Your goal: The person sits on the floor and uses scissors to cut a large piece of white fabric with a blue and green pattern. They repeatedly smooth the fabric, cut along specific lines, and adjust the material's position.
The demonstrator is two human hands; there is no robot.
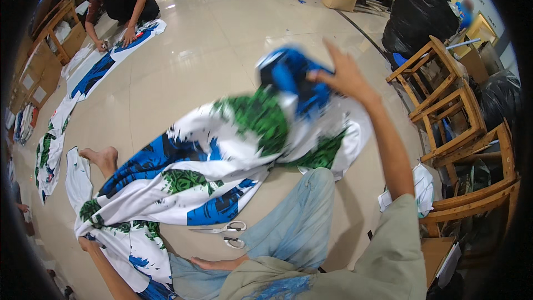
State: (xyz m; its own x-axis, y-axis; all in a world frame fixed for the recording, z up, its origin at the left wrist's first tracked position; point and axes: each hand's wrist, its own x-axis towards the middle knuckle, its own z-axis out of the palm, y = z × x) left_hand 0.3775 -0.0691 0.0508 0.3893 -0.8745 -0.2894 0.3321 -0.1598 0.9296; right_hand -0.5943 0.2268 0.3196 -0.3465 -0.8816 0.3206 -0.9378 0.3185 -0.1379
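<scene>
Across the middle of the frame, a rumpled cloth (227,160), white with ragged green and blue print, spreads in soft folds. The right hand (345,79), blurred, fans wide at its bunched blue end; the left hand (87,243), lower left, meets its edge, grip unclear. Slender metal scissors (225,228) lie below.

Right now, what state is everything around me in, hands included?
Left hand: at the cloth's near-left edge, grip partly hidden
Right hand: raised, open, fingers spread
Patterned cloth: rumpled, its far right part lifted and blurred
Scissors: on the floor, handles spread apart
Co-worker's cloth: laid out lengthwise on the floor
Black bag: bulging
Wooden frames: tilted, piled together
</scene>
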